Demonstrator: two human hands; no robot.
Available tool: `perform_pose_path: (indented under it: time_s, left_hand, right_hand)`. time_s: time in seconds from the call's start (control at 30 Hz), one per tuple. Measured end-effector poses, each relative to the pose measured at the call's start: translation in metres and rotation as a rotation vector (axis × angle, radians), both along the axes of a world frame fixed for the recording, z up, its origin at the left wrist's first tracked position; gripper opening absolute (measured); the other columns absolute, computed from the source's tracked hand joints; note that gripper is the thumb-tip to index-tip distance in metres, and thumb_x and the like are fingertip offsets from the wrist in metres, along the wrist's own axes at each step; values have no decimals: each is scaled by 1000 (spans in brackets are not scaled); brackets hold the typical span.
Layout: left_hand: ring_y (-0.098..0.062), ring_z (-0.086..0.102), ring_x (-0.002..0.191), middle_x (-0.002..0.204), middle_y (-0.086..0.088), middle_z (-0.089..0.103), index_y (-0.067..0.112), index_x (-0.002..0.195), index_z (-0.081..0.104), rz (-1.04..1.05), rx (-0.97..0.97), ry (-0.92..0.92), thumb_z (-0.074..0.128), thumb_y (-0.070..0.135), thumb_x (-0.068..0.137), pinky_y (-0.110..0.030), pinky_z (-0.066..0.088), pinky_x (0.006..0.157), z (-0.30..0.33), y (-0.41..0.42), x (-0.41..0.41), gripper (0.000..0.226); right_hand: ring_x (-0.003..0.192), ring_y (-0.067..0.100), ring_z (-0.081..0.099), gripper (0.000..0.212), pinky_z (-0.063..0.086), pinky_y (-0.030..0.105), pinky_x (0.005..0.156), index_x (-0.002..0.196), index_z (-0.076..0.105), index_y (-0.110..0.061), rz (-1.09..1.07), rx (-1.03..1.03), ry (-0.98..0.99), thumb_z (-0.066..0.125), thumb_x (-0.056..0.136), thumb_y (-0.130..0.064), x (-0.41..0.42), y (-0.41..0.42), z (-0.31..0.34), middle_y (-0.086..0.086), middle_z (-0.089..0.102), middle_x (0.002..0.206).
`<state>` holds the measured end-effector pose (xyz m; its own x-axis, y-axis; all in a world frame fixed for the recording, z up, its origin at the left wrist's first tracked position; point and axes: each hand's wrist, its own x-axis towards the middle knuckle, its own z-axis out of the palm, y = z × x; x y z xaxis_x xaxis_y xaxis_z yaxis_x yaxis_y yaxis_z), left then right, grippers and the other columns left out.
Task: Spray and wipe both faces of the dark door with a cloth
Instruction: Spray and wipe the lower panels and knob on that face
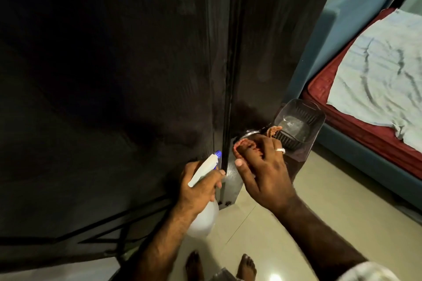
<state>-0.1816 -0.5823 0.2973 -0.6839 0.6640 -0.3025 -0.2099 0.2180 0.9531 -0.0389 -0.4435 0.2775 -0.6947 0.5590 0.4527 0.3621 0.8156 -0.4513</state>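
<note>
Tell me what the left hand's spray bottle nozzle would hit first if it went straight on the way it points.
Most likely the dark door. The left hand grips the spray bottle with its blue-tipped nozzle angled up toward the door's edge beside the right hand. Depth is unclear, but nothing shows between nozzle and door.

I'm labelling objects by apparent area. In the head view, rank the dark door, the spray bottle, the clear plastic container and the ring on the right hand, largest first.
1. dark door
2. clear plastic container
3. spray bottle, partly hidden by the left hand; close to the container, so that order is unsure
4. ring
</note>
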Motion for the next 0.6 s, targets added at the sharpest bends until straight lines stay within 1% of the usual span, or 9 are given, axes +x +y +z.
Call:
perform_pose_path:
  time_s: [0.07,0.13,0.2,0.27,0.3,0.33,0.4,0.5,0.6]
  left_hand:
    - [-15,49,42,64,-16,64,-17,97,61,5,10,-23,75,22,72,-24,37,43,3,1,-3,48]
    - [-19,45,41,63,-19,62,-15,85,61,-3,21,-27,73,21,74,-25,35,44,7,2,-4,39]
    - [-20,43,41,63,-20,61,-15,78,59,8,45,-30,72,19,74,-25,34,45,9,4,-4,37]
    - [-20,42,41,63,-21,61,-17,79,57,17,65,-32,72,19,74,-25,34,45,11,4,-4,39]
    - [-20,42,41,63,-21,61,-18,81,57,23,66,-39,72,19,73,-25,35,45,11,5,-4,41]
    - [-21,43,41,64,-21,61,-18,83,57,28,59,-49,73,20,73,-26,35,46,12,6,-4,42]
    - [-22,42,42,63,-22,60,-16,79,58,20,57,-51,72,19,74,-26,35,46,13,7,-5,37]
    - [-22,42,42,62,-23,59,-5,69,63,8,55,-46,71,16,75,-25,34,45,15,9,-6,24]
    - [-22,42,41,63,-23,59,-9,69,61,8,68,-60,71,14,75,-27,33,46,16,11,-5,26]
  right_hand:
    - [119,33,53,36,48,41,95,129,73,-18,-26,96,-44,55,109,-42,0,9,-6,15,55,136]
    - [99,23,59,30,53,37,81,117,73,-16,-90,-81,128,53,111,-38,-9,12,-6,7,58,115]
    - [75,21,59,31,52,35,61,101,69,-12,-230,-572,453,50,113,-33,-27,13,-4,4,60,89]
    - [63,25,54,36,50,29,51,92,69,-7,-398,-1393,770,51,109,-33,-39,16,1,8,57,70]
    - [61,26,54,36,52,29,52,87,71,-8,-447,-1710,824,51,106,-32,-39,16,6,8,56,66]
    - [62,25,56,35,55,31,56,86,72,-10,-470,-1859,798,51,104,-32,-36,17,8,9,57,66]
    - [64,28,62,36,55,37,61,97,77,-15,-410,-1699,619,49,103,-38,-29,20,6,12,62,76]
    - [77,31,68,31,59,48,68,104,64,-31,-353,-796,252,44,106,-55,-19,13,1,7,68,93]
    - [109,34,59,24,54,44,84,123,64,-24,-214,-40,-39,55,107,-40,-13,0,3,9,55,120]
